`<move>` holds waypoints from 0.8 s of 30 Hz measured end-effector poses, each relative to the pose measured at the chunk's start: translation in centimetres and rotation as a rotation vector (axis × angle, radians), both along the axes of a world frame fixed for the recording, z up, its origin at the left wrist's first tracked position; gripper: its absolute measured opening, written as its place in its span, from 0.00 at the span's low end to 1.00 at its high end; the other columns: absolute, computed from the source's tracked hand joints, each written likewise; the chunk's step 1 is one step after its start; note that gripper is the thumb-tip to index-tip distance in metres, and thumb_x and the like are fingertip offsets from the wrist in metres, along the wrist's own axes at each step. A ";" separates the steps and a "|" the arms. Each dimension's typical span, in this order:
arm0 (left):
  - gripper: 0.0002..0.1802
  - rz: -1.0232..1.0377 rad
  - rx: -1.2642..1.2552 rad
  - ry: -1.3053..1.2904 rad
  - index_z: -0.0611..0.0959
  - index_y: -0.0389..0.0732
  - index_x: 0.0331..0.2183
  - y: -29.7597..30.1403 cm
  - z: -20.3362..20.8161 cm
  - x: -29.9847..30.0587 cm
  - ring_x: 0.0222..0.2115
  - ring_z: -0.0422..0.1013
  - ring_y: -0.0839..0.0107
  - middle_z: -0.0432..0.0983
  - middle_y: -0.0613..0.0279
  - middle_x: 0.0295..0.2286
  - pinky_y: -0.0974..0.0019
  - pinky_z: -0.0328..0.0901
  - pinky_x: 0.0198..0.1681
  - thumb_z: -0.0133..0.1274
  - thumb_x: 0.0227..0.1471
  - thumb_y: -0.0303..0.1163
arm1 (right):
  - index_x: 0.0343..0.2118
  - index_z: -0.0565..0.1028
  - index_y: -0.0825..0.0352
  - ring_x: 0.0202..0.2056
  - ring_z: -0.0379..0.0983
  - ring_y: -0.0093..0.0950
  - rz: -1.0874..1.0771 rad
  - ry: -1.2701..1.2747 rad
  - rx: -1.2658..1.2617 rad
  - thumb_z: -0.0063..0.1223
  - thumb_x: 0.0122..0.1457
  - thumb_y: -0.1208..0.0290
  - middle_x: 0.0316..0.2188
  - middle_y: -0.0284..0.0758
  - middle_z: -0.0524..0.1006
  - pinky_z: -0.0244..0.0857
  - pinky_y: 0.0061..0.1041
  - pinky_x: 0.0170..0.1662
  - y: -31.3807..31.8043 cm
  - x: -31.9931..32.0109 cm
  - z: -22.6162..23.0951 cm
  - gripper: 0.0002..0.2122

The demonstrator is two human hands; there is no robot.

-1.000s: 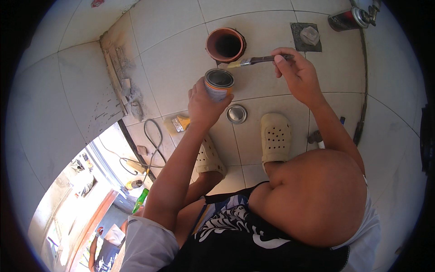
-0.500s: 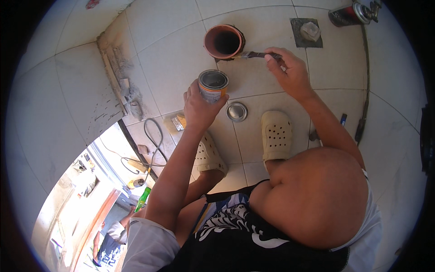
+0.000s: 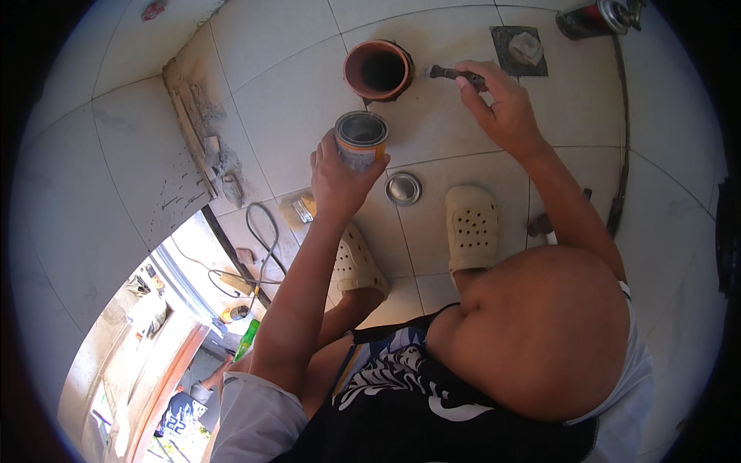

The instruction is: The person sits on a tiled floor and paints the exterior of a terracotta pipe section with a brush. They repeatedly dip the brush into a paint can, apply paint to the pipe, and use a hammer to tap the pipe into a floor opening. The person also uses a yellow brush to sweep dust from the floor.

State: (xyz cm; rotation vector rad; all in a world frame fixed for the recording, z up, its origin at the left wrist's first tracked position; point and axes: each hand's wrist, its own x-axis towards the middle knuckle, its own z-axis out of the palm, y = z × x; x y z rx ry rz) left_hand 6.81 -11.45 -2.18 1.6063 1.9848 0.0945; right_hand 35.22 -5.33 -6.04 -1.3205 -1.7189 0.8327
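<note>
My left hand is closed around a small open tin can with an orange and pale label, its mouth facing up and its inside dark. Between the thumb and fingers of my right hand is a small dark-handled paintbrush. Its bristle end points left, a short gap away from an orange-brown pipe that sticks up out of the tiled floor. Dark rough edging surrounds the pipe's base. A round metal lid lies on the tiles near the can.
A wider paintbrush lies left of my clog. A pale lump sits on a dark square patch, beside a black-and-red canister. Rubble lines the left wall. A cable crosses the doorway edge; another person is beyond.
My right hand has drawn the brush off the pipe's lower rim, rightward and slightly up, and the brush has tilted. My left hand still holds the can, raised slightly. The person beyond the doorway has shifted.
</note>
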 end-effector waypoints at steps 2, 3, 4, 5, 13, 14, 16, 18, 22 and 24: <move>0.50 -0.001 -0.005 0.009 0.70 0.37 0.59 0.0 0.0 0.0 0.55 0.68 0.44 0.74 0.46 0.52 0.46 0.66 0.57 0.75 0.40 0.48 | 0.49 0.77 0.68 0.36 0.79 0.31 0.019 -0.015 0.019 0.58 0.67 0.70 0.38 0.39 0.79 0.73 0.27 0.40 0.2 0.0 0.2 0.11; 0.50 -0.004 -0.003 0.004 0.70 0.37 0.59 0.0 0.0 0.1 0.55 0.68 0.44 0.74 0.46 0.52 0.46 0.66 0.57 0.75 0.40 0.48 | 0.49 0.77 0.68 0.37 0.79 0.31 0.033 0.000 -0.005 0.57 0.67 0.70 0.39 0.39 0.79 0.73 0.28 0.41 0.3 -0.1 0.3 0.11; 0.50 -0.007 -0.006 0.001 0.70 0.37 0.59 -0.1 0.0 0.1 0.55 0.68 0.44 0.73 0.46 0.52 0.46 0.66 0.57 0.75 0.40 0.48 | 0.49 0.77 0.67 0.39 0.79 0.32 0.046 0.019 -0.032 0.57 0.67 0.70 0.39 0.38 0.79 0.72 0.28 0.43 0.3 -0.2 0.4 0.11; 0.50 -0.016 -0.002 0.001 0.69 0.37 0.59 -0.1 -0.1 0.1 0.55 0.68 0.44 0.73 0.46 0.52 0.46 0.66 0.57 0.75 0.40 0.48 | 0.49 0.77 0.67 0.39 0.79 0.33 0.060 -0.005 -0.023 0.57 0.67 0.70 0.39 0.39 0.79 0.72 0.28 0.43 0.3 -0.3 0.5 0.11; 0.51 -0.019 0.028 0.003 0.69 0.37 0.59 -0.1 0.2 0.0 0.55 0.68 0.44 0.73 0.46 0.52 0.45 0.66 0.57 0.75 0.40 0.48 | 0.50 0.75 0.67 0.39 0.78 0.35 0.113 -0.045 -0.002 0.56 0.67 0.71 0.41 0.39 0.78 0.72 0.30 0.43 -0.5 -0.8 0.9 0.11; 0.51 -0.018 0.033 0.004 0.69 0.37 0.59 -0.1 0.2 0.1 0.55 0.68 0.44 0.73 0.46 0.52 0.45 0.66 0.57 0.75 0.40 0.48 | 0.51 0.75 0.67 0.39 0.78 0.35 0.109 -0.050 0.006 0.56 0.67 0.71 0.41 0.39 0.78 0.72 0.30 0.43 -0.6 -0.8 0.9 0.11; 0.51 -0.015 0.023 -0.011 0.69 0.37 0.59 -0.1 0.2 0.2 0.55 0.68 0.44 0.73 0.46 0.52 0.45 0.66 0.57 0.75 0.40 0.48 | 0.51 0.75 0.67 0.39 0.78 0.35 0.097 -0.056 0.010 0.56 0.67 0.71 0.41 0.39 0.78 0.73 0.30 0.43 -0.8 -0.8 0.9 0.12; 0.50 -0.020 0.042 -0.021 0.70 0.37 0.59 0.1 0.2 0.3 0.55 0.68 0.44 0.73 0.46 0.52 0.45 0.66 0.57 0.75 0.40 0.48 | 0.51 0.75 0.67 0.39 0.78 0.36 0.134 -0.057 -0.017 0.56 0.67 0.72 0.42 0.39 0.78 0.73 0.30 0.43 -1.0 -0.9 0.8 0.12; 0.50 -0.020 0.069 -0.023 0.70 0.38 0.59 0.2 0.1 0.7 0.55 0.68 0.44 0.74 0.47 0.51 0.45 0.66 0.56 0.75 0.39 0.48 | 0.51 0.75 0.67 0.39 0.78 0.36 0.065 -0.070 0.060 0.57 0.67 0.72 0.42 0.40 0.78 0.73 0.31 0.42 -1.0 -1.0 0.5 0.12; 0.50 -0.020 0.064 -0.025 0.70 0.38 0.59 0.3 0.1 0.8 0.54 0.68 0.44 0.74 0.47 0.51 0.45 0.66 0.56 0.75 0.39 0.48 | 0.51 0.75 0.67 0.39 0.78 0.37 0.113 -0.085 0.087 0.57 0.67 0.73 0.42 0.40 0.78 0.73 0.31 0.42 -1.1 -1.1 0.4 0.12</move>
